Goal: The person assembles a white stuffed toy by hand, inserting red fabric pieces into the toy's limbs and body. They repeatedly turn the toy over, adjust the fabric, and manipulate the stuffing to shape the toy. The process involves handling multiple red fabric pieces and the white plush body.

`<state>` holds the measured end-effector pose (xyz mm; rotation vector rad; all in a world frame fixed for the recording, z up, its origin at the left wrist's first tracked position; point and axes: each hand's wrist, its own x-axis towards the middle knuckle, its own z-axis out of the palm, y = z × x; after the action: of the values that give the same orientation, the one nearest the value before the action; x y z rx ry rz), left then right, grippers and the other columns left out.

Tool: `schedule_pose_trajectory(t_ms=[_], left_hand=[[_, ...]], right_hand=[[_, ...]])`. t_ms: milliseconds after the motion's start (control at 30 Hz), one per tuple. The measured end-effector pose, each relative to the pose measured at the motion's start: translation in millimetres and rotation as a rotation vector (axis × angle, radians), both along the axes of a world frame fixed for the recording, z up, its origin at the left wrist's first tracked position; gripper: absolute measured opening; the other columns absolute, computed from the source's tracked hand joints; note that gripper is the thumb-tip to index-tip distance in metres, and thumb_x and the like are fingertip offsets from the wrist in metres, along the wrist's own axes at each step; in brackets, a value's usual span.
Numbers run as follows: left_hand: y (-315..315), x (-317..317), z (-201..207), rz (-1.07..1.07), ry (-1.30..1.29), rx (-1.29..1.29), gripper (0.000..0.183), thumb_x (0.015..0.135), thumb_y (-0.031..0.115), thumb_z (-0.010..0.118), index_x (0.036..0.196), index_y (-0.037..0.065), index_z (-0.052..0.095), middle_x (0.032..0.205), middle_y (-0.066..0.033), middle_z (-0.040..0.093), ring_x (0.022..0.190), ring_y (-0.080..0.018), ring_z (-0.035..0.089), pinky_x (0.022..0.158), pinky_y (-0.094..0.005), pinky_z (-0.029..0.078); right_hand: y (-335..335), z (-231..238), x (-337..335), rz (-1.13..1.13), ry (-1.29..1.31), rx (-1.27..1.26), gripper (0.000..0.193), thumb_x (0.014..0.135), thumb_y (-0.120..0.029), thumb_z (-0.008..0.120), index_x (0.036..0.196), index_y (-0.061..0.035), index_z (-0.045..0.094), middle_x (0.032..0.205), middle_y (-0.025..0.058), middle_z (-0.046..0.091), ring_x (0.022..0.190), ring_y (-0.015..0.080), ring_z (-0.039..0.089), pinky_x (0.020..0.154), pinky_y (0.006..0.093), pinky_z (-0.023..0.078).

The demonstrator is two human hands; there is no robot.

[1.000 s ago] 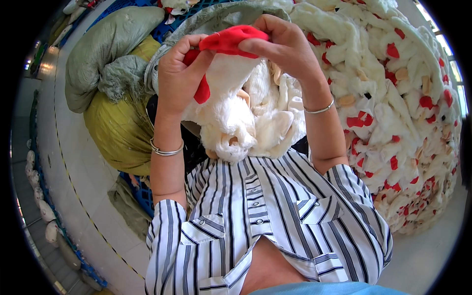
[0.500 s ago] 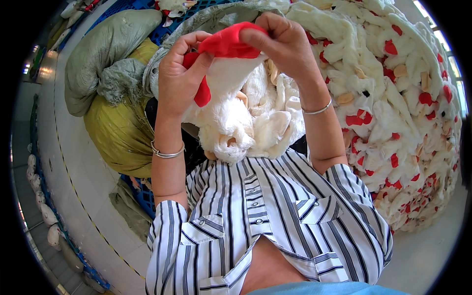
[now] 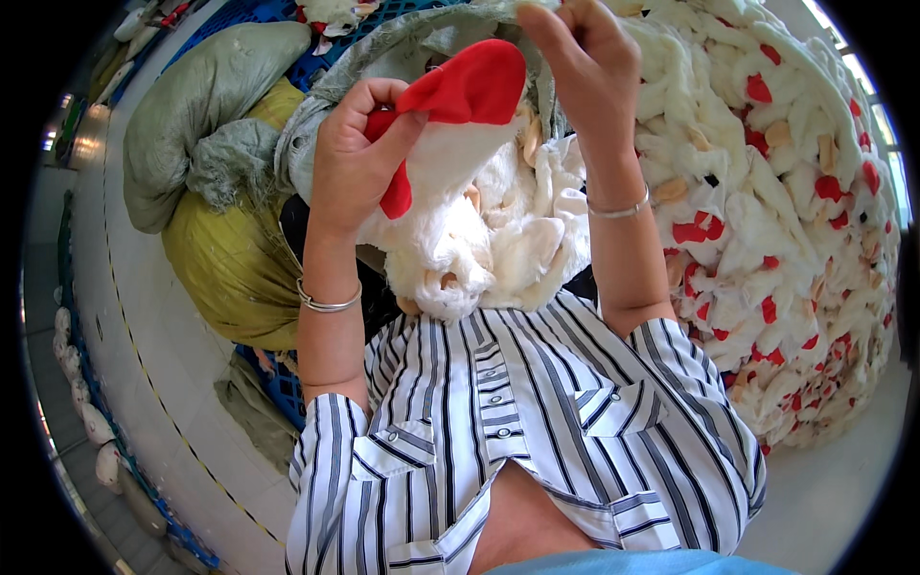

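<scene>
My left hand (image 3: 355, 163) pinches the red fabric part (image 3: 470, 84) of a white plush toy skin (image 3: 450, 149), thumb in front and fingers curled behind. The red part stands up with a rounded end at its right, and a red flap hangs below my left thumb. To the right of it and slightly higher, my right hand (image 3: 602, 72) is apart from the cloth. Its fingers are curled and pressed together; whatever may be in them is too small to make out. More fluffy white plush with beige bits (image 3: 441, 259) lies in front of my chest, below both hands.
A large heap of white plush skins (image 3: 757, 240) with red and beige parts rises at the right. Full sacks, one grey-green (image 3: 216, 105) and one yellow-green (image 3: 230, 264), stand at the left. A grey woven sack (image 3: 402, 43) gapes behind the plush. Blue plastic pallets (image 3: 235, 29) show beyond.
My right hand has let go of the red fabric and moved up and to the right. The red part's right end now stands free. My left hand keeps its hold.
</scene>
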<state>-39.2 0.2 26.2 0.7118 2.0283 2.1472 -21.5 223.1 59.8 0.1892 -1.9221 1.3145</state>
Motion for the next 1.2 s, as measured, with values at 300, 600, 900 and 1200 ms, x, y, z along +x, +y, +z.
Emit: schedule_pose_trajectory(t_ms=[300,600,900,1200], left_hand=[[4,14,5,-0.116,0.163,-0.130,0.022,0.087,0.015,0.071,0.100,0.001,0.061,0.087,-0.0001,0.063,0.077,-0.0052,0.056,0.070,-0.0215,0.048],[1,15,2,-0.153,0.095,-0.105,0.011,0.090,0.011,0.064,0.093,0.001,0.061,0.082,0.0005,0.062,0.072,-0.0035,0.053,0.065,-0.0200,0.045],[-8,20,-5,-0.019,0.129,-0.089,0.007,0.089,0.008,0.063,0.088,0.002,0.059,0.076,0.0021,0.058,0.066,-0.0030,0.050,0.059,-0.0205,0.043],[-9,30,-4,0.006,0.201,-0.088,0.006,0.086,0.005,0.065,0.085,0.002,0.059,0.074,0.0016,0.058,0.062,-0.0033,0.048,0.057,-0.0207,0.043]], right_hand=[[-38,-26,32,0.380,-0.338,-0.038,0.031,0.091,-0.027,0.069,0.081,0.0017,0.063,0.064,-0.0029,0.052,0.058,0.0040,0.043,0.049,0.0233,0.034],[-41,-33,26,0.595,-0.363,-0.222,0.029,0.095,-0.025,0.065,0.084,0.0025,0.065,0.066,-0.0029,0.054,0.063,0.0036,0.045,0.053,0.0221,0.037],[-41,-37,37,0.572,-0.441,-0.129,0.023,0.091,-0.021,0.069,0.085,0.0007,0.063,0.074,-0.0026,0.057,0.068,0.0039,0.049,0.059,0.0211,0.040],[-38,-52,33,0.743,-0.551,-0.328,0.019,0.088,-0.017,0.068,0.083,0.0003,0.063,0.070,-0.0042,0.059,0.062,0.0010,0.046,0.052,0.0199,0.034]])
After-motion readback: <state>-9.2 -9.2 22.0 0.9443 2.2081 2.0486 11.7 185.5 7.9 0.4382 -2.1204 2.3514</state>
